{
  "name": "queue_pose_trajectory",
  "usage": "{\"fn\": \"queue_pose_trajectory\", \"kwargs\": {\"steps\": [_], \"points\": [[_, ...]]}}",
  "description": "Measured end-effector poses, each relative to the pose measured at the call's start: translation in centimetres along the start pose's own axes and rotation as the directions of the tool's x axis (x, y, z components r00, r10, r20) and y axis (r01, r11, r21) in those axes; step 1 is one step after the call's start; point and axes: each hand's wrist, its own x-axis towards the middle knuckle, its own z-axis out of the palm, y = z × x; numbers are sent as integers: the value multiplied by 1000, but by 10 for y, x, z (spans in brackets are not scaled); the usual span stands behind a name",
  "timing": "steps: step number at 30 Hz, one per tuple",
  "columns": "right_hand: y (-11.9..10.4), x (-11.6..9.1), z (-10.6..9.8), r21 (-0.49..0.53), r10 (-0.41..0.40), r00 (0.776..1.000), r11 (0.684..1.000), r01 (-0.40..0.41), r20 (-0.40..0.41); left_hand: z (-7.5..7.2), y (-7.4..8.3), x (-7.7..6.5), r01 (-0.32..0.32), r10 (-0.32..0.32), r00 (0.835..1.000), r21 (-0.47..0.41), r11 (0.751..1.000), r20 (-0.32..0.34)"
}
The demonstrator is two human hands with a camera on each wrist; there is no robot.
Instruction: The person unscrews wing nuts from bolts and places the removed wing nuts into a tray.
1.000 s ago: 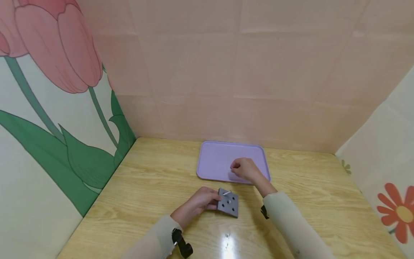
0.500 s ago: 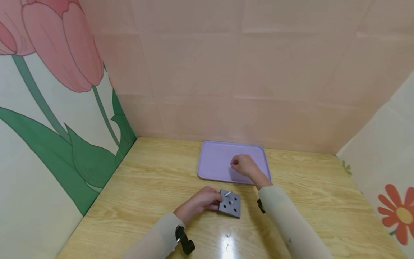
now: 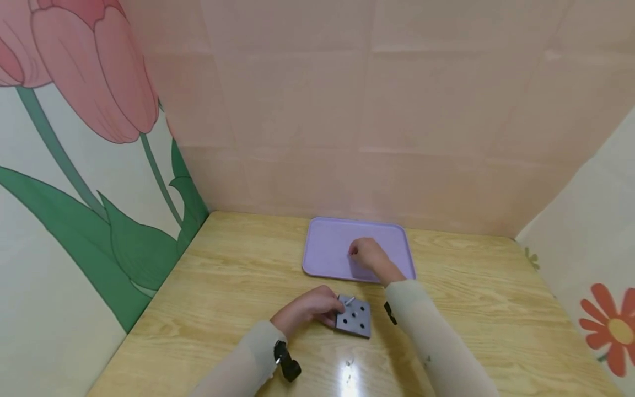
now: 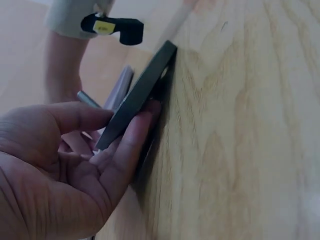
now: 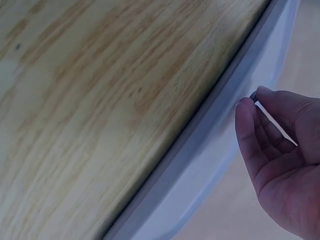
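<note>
My left hand point(image 3: 317, 304) pinches a square grey metal plate point(image 3: 354, 325) by its left edge, thumb on the upper face and fingers beneath. Several round holes dot the plate, and a thin silvery pin point(image 3: 350, 301) sticks up near its far left corner. In the left wrist view the plate point(image 4: 137, 95) is seen edge-on, tilted close over the wood. Over the purple tray point(image 3: 322, 251), my right hand point(image 3: 369, 256) holds thumb and forefinger together. A tiny dark metallic piece point(image 5: 254, 96) shows between those fingertips in the right wrist view, mostly hidden; its kind I cannot tell.
The wooden table point(image 3: 238, 264) runs back to a pink cloth wall point(image 3: 297, 110). Floral sheets hang at both sides, with a tulip point(image 3: 94, 71) at left. Both forearms wear black wrist straps point(image 3: 286, 361).
My left hand and the plate have shifted slightly right, and the plate now lies a little lower. My right hand has moved slightly left over the tray, fingertips still together.
</note>
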Motion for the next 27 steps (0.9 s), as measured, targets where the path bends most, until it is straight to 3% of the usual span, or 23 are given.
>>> {"fn": "queue_pose_trajectory", "kwargs": {"steps": [7, 15, 20, 25, 27], "points": [[-3, 0, 1, -24, 28, 1000, 999, -28, -6, -4, 9, -3, 25, -30, 998, 95, 995, 50], [-3, 2, 1, -21, 74, 996, 997, -73, 45, -7, 12, 1, -22, 5, 997, 218, 976, 77], [3, 3, 2, -24, 12, 999, 1000, -11, 34, -11, 12, 5, 25, -56, 985, 186, 982, 163], [6, 2, 0, 11, 55, 996, 998, -56, 63, -14, 16, 10, 69, -104, 973, 175, 982, 204], [6, 0, -3, 12, 70, 996, 997, -71, 58, -14, 19, 11, 64, -110, 974, 222, 973, 200]]}}
